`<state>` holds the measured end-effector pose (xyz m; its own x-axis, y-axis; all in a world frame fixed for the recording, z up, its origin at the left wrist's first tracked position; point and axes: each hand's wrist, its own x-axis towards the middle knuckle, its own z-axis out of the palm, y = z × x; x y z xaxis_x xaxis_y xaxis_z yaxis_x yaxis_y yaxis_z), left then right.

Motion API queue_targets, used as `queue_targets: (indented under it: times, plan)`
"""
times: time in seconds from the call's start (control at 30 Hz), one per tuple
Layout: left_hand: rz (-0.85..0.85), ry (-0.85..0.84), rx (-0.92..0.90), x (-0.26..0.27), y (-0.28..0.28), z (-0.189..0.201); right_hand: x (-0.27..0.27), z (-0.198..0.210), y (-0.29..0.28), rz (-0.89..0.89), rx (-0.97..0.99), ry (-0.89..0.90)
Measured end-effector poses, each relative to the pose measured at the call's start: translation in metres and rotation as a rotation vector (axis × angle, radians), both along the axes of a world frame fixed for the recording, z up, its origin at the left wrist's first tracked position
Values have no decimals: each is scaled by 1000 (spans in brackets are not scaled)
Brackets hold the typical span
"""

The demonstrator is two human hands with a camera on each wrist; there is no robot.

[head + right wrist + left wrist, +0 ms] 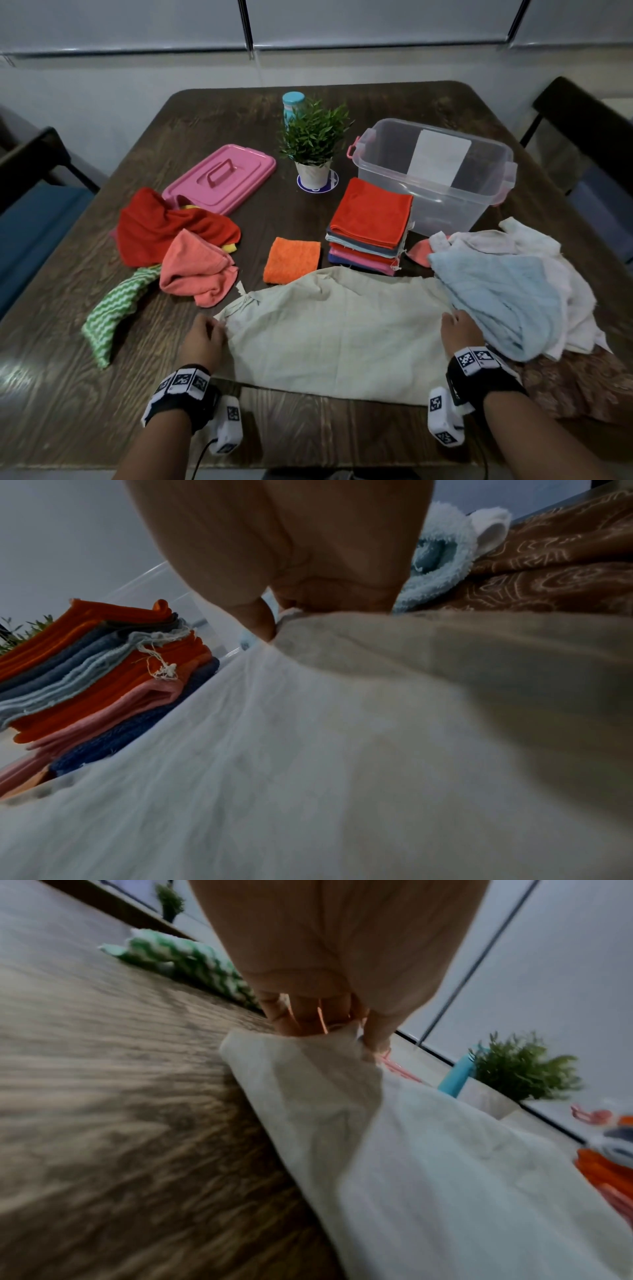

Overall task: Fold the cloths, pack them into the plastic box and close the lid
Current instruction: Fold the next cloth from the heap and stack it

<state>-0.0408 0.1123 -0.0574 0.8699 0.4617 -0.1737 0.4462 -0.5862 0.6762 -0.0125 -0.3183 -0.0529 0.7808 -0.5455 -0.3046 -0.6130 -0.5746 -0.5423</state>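
Note:
A large cream cloth (335, 329) (428, 1164) (308, 750) lies spread across the front of the table. My left hand (205, 337) (329, 1020) pinches its left edge. My right hand (457, 325) (284, 607) grips its right edge, beside a light blue towel (496, 298) (435, 558). A stack of folded cloths (371, 226) (95, 664) with a red one on top stands against the clear plastic box (438, 171), which is open. The pink lid (221, 176) lies at the left. A folded orange cloth (292, 259) sits alone mid-table.
Unfolded red (164, 226), salmon (197, 267) and green-striped (114, 308) (192, 961) cloths lie heaped at the left. White towels (534, 246) pile at the right over a brown patterned cloth (575, 383) (555, 569). A potted plant (313, 144) (520, 1066) and teal bottle (293, 104) stand behind.

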Motion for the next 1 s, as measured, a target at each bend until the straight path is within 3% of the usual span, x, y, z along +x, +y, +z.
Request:
queue_targets:
  times: [0.2,0.3,0.37,0.47,0.53,0.6,0.77,0.87,1.0]
  plan:
    - [265,-126,-69,-7,3,8,-2,-6,-1,62,-24,59]
    - [435,-59,-78,-11,7,13,-3,-6,-1,31,24,47]
    - [400,81,-107,-9,15,10,-5,-3,0,-8,101,46]
    - [94,341,-70,-5,24,10,-10,0,2,49,134,140]
    - [-38,388,-20,-4,25,8,-13,0,2,146,101,210]
    - [-13,291,-28,-4,22,11,-16,2,3,228,50,297]
    - [369,-50,-124,-6,20,26,-22,-2,-3,279,-29,350]
    - [482,-78,-194,-9,28,28,-26,-5,-6,246,-64,357]
    - [327,121,-246,-15,34,25,-28,-7,-8,246,-7,363]
